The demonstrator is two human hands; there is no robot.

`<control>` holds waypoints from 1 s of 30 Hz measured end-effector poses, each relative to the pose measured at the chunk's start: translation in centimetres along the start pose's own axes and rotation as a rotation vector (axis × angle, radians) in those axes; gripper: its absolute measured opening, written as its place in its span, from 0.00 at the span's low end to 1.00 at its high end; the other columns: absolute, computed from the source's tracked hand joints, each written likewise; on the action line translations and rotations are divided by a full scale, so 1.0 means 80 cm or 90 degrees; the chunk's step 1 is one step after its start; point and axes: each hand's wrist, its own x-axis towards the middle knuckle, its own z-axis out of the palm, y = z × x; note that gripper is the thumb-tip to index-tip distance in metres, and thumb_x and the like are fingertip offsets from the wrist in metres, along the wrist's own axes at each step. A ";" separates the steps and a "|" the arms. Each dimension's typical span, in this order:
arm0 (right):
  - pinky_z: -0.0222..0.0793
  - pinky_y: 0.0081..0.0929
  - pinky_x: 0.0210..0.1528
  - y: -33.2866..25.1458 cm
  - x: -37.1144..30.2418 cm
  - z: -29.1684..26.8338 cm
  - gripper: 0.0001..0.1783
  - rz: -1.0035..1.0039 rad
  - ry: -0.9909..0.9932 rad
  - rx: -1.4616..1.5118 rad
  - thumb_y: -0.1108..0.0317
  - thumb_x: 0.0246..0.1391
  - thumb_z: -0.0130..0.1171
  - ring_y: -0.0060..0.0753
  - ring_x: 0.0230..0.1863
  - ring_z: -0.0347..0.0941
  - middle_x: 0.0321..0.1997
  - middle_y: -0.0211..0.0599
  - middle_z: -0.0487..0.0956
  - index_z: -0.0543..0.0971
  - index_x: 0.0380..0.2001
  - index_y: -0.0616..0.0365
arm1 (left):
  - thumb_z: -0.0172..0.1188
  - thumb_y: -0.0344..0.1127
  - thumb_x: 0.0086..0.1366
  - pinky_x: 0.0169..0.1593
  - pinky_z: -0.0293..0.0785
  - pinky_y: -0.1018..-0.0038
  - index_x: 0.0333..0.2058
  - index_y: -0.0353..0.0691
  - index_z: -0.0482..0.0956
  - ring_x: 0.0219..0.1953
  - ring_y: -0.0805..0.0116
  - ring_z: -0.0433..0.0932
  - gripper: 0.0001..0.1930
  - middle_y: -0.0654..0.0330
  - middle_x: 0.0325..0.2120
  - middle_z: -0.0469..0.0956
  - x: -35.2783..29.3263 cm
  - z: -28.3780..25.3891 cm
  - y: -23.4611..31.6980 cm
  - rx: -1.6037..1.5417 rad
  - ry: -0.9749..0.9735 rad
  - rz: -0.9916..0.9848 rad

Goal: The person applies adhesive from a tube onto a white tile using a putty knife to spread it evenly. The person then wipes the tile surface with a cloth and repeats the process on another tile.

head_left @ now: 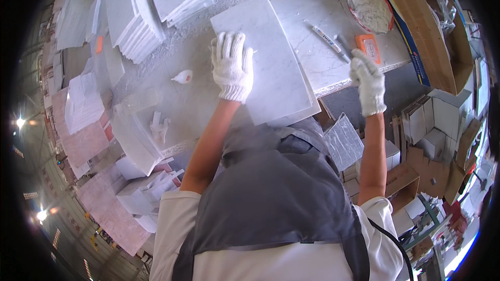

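"How are your left hand [232, 67] and its fingers placed?"

"Your left hand wears a white knit glove and lies flat, fingers stretched out and nearly together, palm down over the left edge of a pale grey marble tile [278, 67]. That tile lies in front of you, its lower corner close to your grey apron [271, 192]."

"And your right hand [369, 83]?"

"Gloved as well, with the fingers bent inward. I cannot tell whether anything is pinched between them. The fingertips are just beside the lower end of a white marker pen [328, 40] and the orange box [369, 48]."

"What lies around them?"

"Under the marker pen is a larger marble slab [297, 8], which also bears a red-rimmed bowl [391, 11] of white powder or paste; too little detail to say which. Right of it stands a long cardboard box [422, 26]. Left of your left hand, a small white nozzle bottle [183, 76] lies on its side."

"Farther out?"

"Stacked marble tiles [127, 15] at the upper left, and a loose white glove [159, 131] at the lower left."
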 end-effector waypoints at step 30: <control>0.78 0.22 0.41 0.019 -0.135 0.054 0.10 0.248 -0.240 0.325 0.64 0.66 0.65 0.29 0.43 0.79 0.43 0.32 0.80 0.80 0.46 0.55 | 0.72 0.42 0.62 0.59 0.70 0.57 0.48 0.39 0.79 0.55 0.51 0.75 0.20 0.52 0.49 0.80 -0.156 -0.082 -0.043 -0.055 0.044 -0.352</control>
